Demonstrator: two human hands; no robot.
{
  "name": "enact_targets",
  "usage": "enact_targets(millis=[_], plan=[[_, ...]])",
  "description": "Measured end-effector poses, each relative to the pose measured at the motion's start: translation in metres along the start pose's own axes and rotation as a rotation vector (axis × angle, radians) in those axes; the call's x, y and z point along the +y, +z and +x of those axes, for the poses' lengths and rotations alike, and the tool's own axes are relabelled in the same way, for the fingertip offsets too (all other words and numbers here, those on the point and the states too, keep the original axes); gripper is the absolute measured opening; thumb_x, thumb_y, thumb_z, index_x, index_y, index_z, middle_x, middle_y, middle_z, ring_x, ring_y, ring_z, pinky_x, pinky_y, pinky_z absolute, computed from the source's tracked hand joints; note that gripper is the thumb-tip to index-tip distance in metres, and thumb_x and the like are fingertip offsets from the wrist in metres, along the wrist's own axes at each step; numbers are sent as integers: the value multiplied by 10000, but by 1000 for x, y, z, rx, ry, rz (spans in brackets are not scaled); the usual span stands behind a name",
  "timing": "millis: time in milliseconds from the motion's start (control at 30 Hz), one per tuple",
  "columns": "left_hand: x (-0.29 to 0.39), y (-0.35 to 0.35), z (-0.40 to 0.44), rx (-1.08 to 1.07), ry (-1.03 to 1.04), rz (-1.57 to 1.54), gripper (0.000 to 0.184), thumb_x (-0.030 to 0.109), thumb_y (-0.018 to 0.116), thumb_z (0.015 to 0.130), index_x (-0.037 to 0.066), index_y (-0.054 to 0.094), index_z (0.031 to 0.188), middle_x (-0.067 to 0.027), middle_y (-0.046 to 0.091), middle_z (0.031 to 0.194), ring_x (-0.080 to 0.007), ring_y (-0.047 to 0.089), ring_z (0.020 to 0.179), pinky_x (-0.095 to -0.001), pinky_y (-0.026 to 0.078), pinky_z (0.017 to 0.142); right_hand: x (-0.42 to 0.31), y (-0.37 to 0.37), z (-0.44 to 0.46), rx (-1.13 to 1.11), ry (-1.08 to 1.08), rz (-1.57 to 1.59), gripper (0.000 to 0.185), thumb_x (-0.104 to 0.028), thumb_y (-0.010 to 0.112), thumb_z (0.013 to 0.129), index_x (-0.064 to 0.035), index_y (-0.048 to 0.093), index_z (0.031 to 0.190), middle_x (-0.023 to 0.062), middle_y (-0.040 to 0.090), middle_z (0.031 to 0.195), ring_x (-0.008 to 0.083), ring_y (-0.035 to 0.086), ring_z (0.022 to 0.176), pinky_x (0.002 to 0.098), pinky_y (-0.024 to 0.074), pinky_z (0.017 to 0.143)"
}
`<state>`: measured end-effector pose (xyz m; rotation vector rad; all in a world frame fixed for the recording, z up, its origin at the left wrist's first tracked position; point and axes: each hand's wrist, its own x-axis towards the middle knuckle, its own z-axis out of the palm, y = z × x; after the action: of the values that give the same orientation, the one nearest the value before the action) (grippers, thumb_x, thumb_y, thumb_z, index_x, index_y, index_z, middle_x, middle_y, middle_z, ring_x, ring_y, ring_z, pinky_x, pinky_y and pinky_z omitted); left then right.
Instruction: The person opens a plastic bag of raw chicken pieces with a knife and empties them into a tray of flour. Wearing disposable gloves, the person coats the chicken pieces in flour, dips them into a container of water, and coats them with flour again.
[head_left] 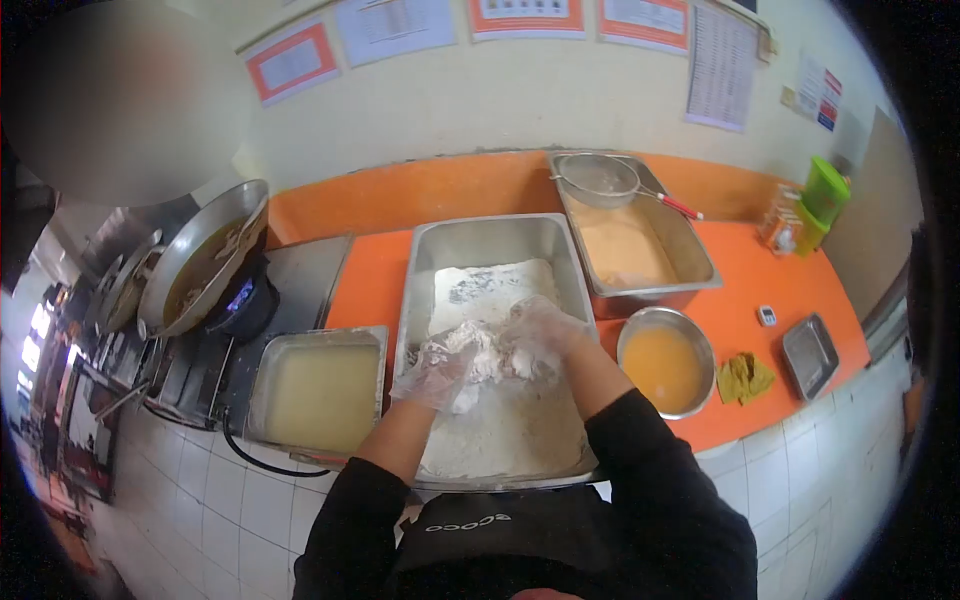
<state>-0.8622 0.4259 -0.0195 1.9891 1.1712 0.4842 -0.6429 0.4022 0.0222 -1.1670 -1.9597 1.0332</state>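
Both my hands work inside a deep metal pan (417, 260) of white flour (500, 425). My left hand (440, 368), in a clear plastic glove, is closed at the left side of a heap of flour-coated pieces (483, 350). On the heap's right side my right hand (543, 335), gloved the same way, curls around more of them. Flour covers the pieces, so their kind cannot be made out. The fingertips of both hands are partly hidden in the flour.
Left stand a tray of pale liquid (325, 390) and a wok of oil (205, 265) over a lit burner. Right are a bowl of orange liquid (665, 362), a pan of orange-tinted powder (625, 245) under a strainer (598, 180), a cloth (745, 378) and a small tray (810, 357).
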Motion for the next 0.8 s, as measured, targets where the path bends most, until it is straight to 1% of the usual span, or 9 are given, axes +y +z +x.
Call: enact_targets(millis=[33, 67, 133, 167, 233, 533, 633, 700, 800], plan=[[-8, 1, 0, 41, 65, -47, 513, 360, 396, 872, 92, 341, 1306, -158, 410, 1291, -260, 354, 1222, -351, 257, 1018, -4, -3, -4, 100, 90, 509, 187, -158, 593, 743, -2, 635, 837, 111, 630, 820, 192, 583, 744, 304, 457, 687], [-16, 3, 0, 78, 132, -90, 493, 364, 356, 895, 101, 337, 1311, -160, 437, 1271, -272, 369, 1213, -362, 261, 1015, -2, -5, 1, 133, 105, 543, 186, -144, 609, 742, 10, 629, 845, 108, 627, 823, 177, 572, 738, 293, 453, 680], [-4, -8, 4, 42, -16, 529, 532, 419, 373, 877, 100, 356, 1303, -158, 442, 1269, -275, 384, 1202, -363, 265, 1011, 6, -9, 13, 202, 137, 616, 195, -115, 642, 740, 36, 617, 861, 100, 620, 829, 146, 549, 727, 269, 446, 665], [-6, -8, 8, 4, -129, 676, 551, 446, 387, 865, 99, 374, 1292, -157, 442, 1270, -275, 390, 1196, -361, 268, 1009, 35, -7, 24, 273, 177, 372, 189, -108, 655, 731, 26, 620, 859, 92, 620, 830, 137, 540, 724, 267, 444, 665], [-39, 10, 35, -66, -482, 289, 581, 493, 437, 829, 92, 444, 1250, -151, 431, 1283, -272, 402, 1187, -352, 279, 1001, 105, 2, 51, 314, 231, -10, 184, -104, 673, 718, 7, 626, 858, 79, 619, 832, 123, 527, 721, 264, 442, 664], [-31, 16, 20, -618, -220, 289, 530, 467, 621, 709, 86, 603, 1077, -127, 550, 1160, -229, 508, 1069, -341, 370, 911, 125, 35, 70, -602, 224, -362, 202, -175, 659, 705, -47, 646, 861, 93, 623, 830, 157, 553, 728, 275, 449, 660], [-68, 51, 17, -752, -152, 213, 490, 422, 617, 728, 80, 601, 1078, -109, 554, 1155, -257, 530, 1028, -336, 397, 878, 95, 58, 45, -690, 158, -471, 212, -197, 653, 697, -59, 652, 859, 105, 624, 829, 178, 564, 730, 283, 451, 658], [2, 39, -14, -728, -134, 440, 461, 382, 613, 739, 73, 592, 1080, -98, 556, 1151, -268, 519, 1040, -330, 400, 871, 69, 75, 18, -685, 108, -643, 220, -212, 650, 692, -67, 657, 857, 112, 625, 828, 192, 572, 730, 289, 453, 657], [-6, 47, -15, -564, -87, 438, 413, 312, 604, 731, 76, 581, 1069, -111, 571, 1106, -272, 531, 1013, -333, 404, 870, 41, 88, -13, -652, 77, -902, 231, -234, 644, 684, -79, 663, 854, 123, 627, 828, 213, 583, 732, 297, 456, 655]])
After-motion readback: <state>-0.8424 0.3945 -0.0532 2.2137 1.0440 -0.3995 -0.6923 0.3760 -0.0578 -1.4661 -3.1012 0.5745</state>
